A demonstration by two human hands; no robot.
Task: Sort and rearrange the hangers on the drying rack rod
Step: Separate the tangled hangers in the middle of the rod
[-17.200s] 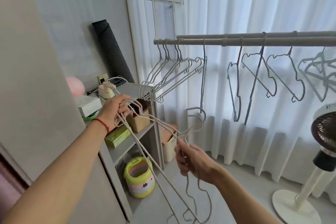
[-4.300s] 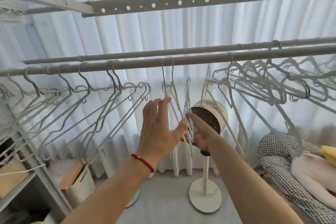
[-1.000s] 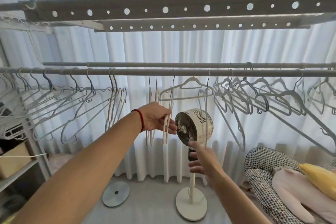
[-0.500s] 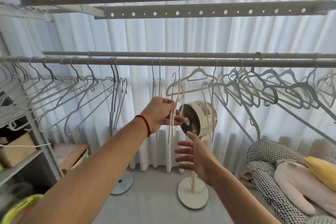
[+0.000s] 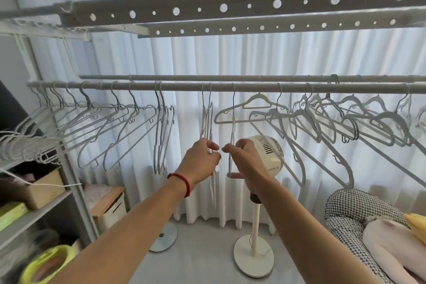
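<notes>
A grey rod (image 5: 184, 86) runs across the drying rack, with a second rod (image 5: 184, 77) just behind it. Several thin wire hangers (image 5: 119, 127) hang fanned out on its left part. Several thicker grey hangers (image 5: 334, 120) crowd its right part. In the middle, two white hangers (image 5: 206, 120) hang edge-on, and my left hand (image 5: 202, 163) grips them. Just to their right hangs one more edge-on hanger (image 5: 232, 127), which my right hand (image 5: 246, 161) pinches at its lower part.
A white standing fan (image 5: 267, 157) stands behind my right hand, its base on the floor. A shelf unit (image 5: 39, 210) with boxes is at the left. A checked cushion (image 5: 355, 214) lies at the right. Perforated rack bars (image 5: 230, 7) run overhead.
My right hand has risen from below the fan and taken hold of the single edge-on hanger. My left hand still holds the two white hangers. The camera has tilted slightly.
</notes>
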